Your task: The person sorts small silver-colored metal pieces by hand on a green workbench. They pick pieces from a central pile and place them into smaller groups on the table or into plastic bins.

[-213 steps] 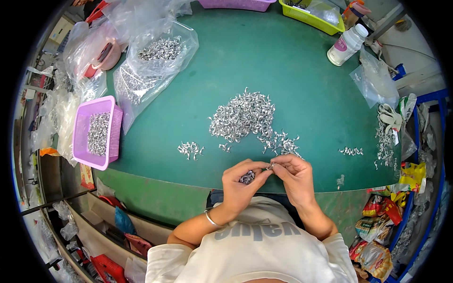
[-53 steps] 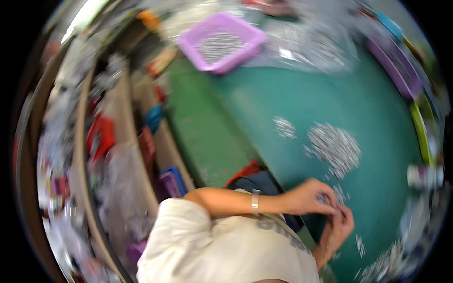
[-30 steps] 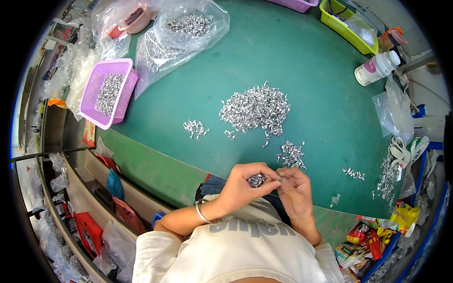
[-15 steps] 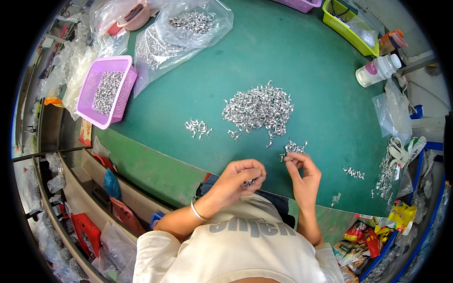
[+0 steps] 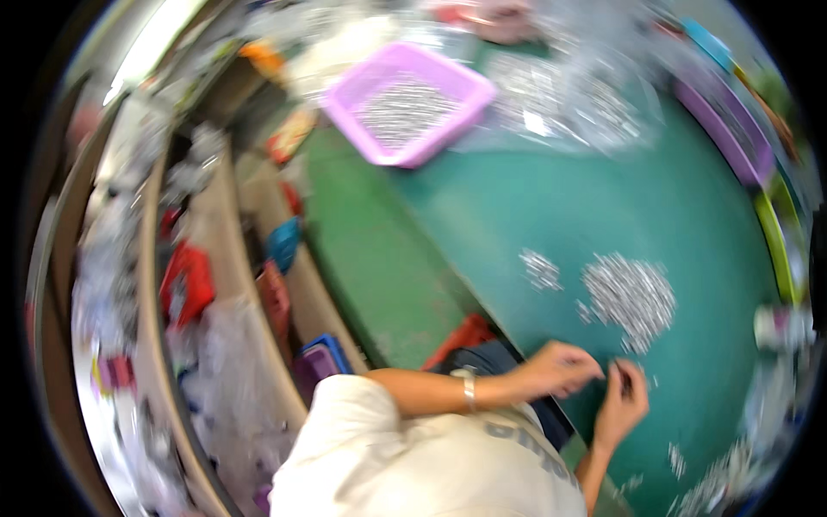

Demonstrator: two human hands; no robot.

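Observation:
The view is smeared by motion. At the near edge of the green table, my left hand is closed, fingers curled; the small silvery pieces it held half a second ago are hidden in the blur. Close beside it, my right hand has thumb and fingers drawn together, and whatever lies between them is too blurred to make out. Just beyond both hands lies a large pile of small curved silvery metal pieces. A smaller cluster of the same pieces sits to its left.
A purple basket holding silvery pieces stands at the far left table end, beside clear plastic bags of pieces. Drawers or bins with bags line the left. A white bottle and a green basket stand right.
My head view has swung to the left, so the table and piles sit further right in the picture. My right hand has come away from the small cluster toward my left hand.

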